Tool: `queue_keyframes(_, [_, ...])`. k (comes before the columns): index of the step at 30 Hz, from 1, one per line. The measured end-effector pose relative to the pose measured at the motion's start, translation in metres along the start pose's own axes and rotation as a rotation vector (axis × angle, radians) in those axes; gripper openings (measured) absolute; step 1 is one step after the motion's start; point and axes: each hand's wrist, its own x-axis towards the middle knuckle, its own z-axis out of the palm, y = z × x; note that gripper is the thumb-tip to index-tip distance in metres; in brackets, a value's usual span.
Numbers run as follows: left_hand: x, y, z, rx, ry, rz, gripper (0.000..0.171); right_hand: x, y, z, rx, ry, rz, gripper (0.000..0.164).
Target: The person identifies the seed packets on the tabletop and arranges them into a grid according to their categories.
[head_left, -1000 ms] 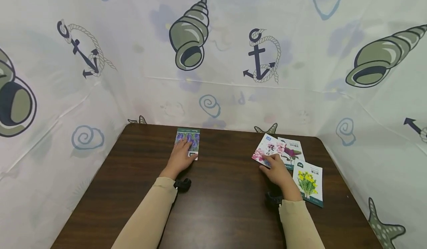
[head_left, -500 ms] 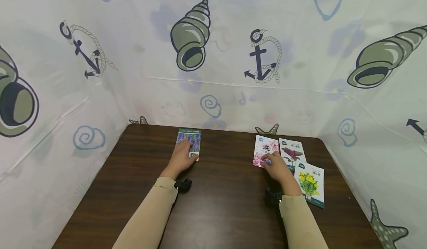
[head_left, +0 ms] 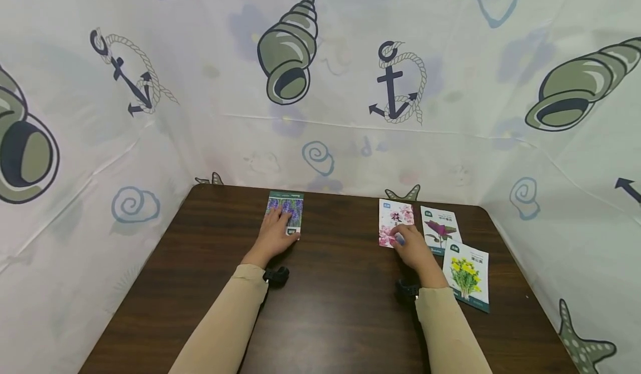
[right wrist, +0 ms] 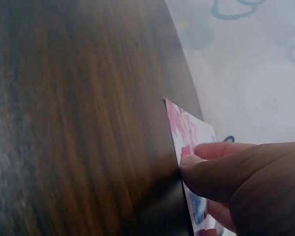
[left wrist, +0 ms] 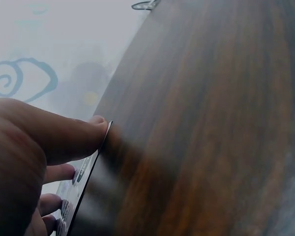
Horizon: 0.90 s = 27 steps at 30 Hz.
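At the table's far left-centre lies a seed packet with purple flower spikes (head_left: 295, 210). My left hand (head_left: 271, 239) rests on it, fingers spread over its face and thumb along its near right edge; in the left wrist view the thumb (left wrist: 78, 137) meets that edge. Off to the right, the fingers of my right hand (head_left: 414, 251) touch the lower part of a pink blossom seed packet (head_left: 393, 215). From the right wrist, the thumb tip (right wrist: 191, 164) overlaps that packet's edge, with the other fingers on its face. The pink packet stands nearly straight, flat on the wood.
Right of the pink packet lies one with a dark purple flower (head_left: 440, 226). A yellow-flower packet (head_left: 466, 274) overlaps its lower corner. The brown wooden table (head_left: 330, 307) meets a printed cloth (head_left: 345, 157) at its back and sides.
My right hand has turned the pink packet upright and shifted it slightly away, off the purple-flower packet it overlapped. My left hand stays on its packet.
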Motion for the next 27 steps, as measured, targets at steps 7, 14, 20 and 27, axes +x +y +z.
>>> queue_keyframes(7, [-0.002,0.002,-0.002,0.013,-0.002,-0.003,0.078,0.004,-0.009,0.003,-0.05,-0.018,0.011,0.039])
queue_keyframes(14, [-0.001,-0.002,0.002,0.016,-0.01,-0.006,0.078,0.008,-0.018,0.013,-0.065,-0.045,0.033,0.038])
queue_keyframes(20, [-0.002,0.003,-0.003,0.048,-0.001,0.01,0.079,0.012,-0.029,0.02,-0.06,-0.026,0.021,0.034])
queue_keyframes(27, [-0.002,0.005,-0.002,0.082,-0.008,0.014,0.078,0.013,-0.044,0.028,-0.04,-0.04,0.029,0.036])
